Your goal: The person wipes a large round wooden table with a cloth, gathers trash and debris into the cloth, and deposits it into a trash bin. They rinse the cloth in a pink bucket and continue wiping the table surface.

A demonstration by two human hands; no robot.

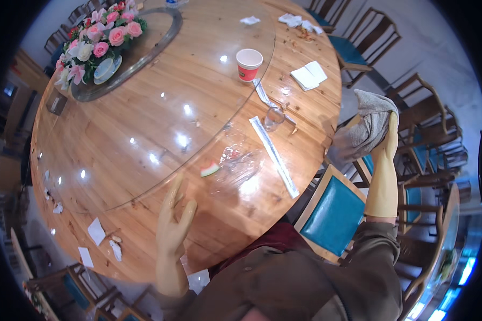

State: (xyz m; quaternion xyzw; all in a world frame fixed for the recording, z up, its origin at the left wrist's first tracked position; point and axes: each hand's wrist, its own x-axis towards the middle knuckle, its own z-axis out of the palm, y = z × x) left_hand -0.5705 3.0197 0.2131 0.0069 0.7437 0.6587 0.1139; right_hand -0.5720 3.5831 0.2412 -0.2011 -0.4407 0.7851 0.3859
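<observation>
My right hand (390,134), in a yellow rubber glove, grips a crumpled grey cloth (371,118) off the right side of the round wooden table (217,248). The cloth's lower end is blurred. Gloved alike, my left hand (172,226) hovers at the near table edge with its fingers apart and nothing in them. Beyond its fingertips lies a piece of watermelon rind (209,169). Crumpled clear plastic film (239,162) spreads beside the rind. Further right are a long paper chopstick sleeve (274,156) and a small clear cup (274,119).
A glass turntable (144,132) carries an artificial-looking flower arrangement (104,40) in its middle. A red and white paper cup (249,65) stands near its rim. Folded napkins (309,75) and food scraps (305,35) lie at the right. A teal-seated chair (333,214) stands close beside me.
</observation>
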